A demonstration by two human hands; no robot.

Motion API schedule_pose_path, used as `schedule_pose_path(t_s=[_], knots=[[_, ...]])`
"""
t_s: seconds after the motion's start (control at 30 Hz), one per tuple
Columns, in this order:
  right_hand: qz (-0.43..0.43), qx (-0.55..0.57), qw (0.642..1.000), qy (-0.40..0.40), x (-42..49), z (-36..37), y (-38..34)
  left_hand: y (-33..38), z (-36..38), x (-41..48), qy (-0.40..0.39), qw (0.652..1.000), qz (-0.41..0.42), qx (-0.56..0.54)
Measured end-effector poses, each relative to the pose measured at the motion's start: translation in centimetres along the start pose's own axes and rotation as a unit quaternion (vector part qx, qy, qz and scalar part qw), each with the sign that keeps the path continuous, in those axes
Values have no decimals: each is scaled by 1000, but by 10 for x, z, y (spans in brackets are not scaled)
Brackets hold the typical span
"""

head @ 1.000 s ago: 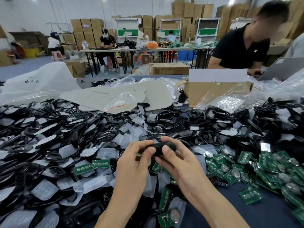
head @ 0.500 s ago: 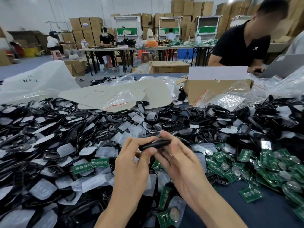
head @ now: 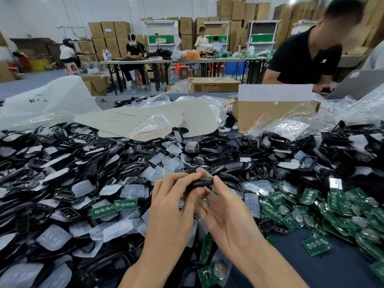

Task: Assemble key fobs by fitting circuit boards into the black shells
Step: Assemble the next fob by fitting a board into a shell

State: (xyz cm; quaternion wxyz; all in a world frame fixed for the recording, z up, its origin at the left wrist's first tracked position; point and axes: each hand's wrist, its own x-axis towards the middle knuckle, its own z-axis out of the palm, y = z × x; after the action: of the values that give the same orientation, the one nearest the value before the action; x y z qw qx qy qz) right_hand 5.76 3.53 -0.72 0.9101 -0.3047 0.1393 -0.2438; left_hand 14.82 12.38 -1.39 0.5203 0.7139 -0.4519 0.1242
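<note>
- Gripping a black shell [head: 200, 182] at the fingertips of both hands, a worker holds the part up over a crowded table [head: 301, 273].
- The left hand [head: 172, 206] curls its fingers over the shell's left end, back of the hand to the camera.
- The right hand [head: 226, 217], palm turned up, pinches the shell's right end between thumb and fingers; the shell lies roughly level, bridging the two hands.
- Fingers cover the shell's underside, so it cannot be told whether a board sits inside.
- A heap of loose shells [head: 87, 161] spreads left of the left hand and beyond both sets of fingertips, mixed with translucent button pads [head: 83, 188].
- Two green boards [head: 115, 207] lie on that heap just left of the left hand.
- Right of the right hand, a pile of circuit boards [head: 342, 206] covers the table, many carrying a round silver cell.
- Under the right forearm, close to the worker, another board with a cell [head: 214, 272] lies among more pads.
- Beyond the heap, far past the fingertips, stand a cardboard box [head: 276, 113] and crumpled clear plastic bags [head: 153, 125].
- A second person in a black shirt [head: 305, 59] leans over the table's far side, ahead and to the right of the right hand.
</note>
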Motion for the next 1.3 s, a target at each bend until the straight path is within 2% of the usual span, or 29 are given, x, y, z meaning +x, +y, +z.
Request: schedule_pose_path(t_s=[0.13,0.43,0.63,0.7,0.8,0.9,1.0,1.17,1.3], knots=[[-17,-48,999,9,0,4,3,1,1,-2,18,1000,20,16],[-40,-53,998,11,-2,11,5,13,5,-4,42,998,-23,-48],[-49,-101,994,-8,-1,7,8,15,2,-3,33,982,-123,-137],[-64,-134,989,-18,-1,6,7,16,-1,2,18,969,-152,-194],[-108,-228,968,4,0,2,9,11,-7,9,25,931,-205,-300],[-125,-244,961,16,3,1,11,6,-6,9,24,903,-253,-346],[-125,-257,958,12,2,2,10,7,-3,6,4,923,-230,-310],[-147,-268,951,38,-1,1,4,17,-1,0,-121,956,-138,-228],[-131,-254,957,45,-1,2,5,16,1,-1,-104,969,-141,-173]])
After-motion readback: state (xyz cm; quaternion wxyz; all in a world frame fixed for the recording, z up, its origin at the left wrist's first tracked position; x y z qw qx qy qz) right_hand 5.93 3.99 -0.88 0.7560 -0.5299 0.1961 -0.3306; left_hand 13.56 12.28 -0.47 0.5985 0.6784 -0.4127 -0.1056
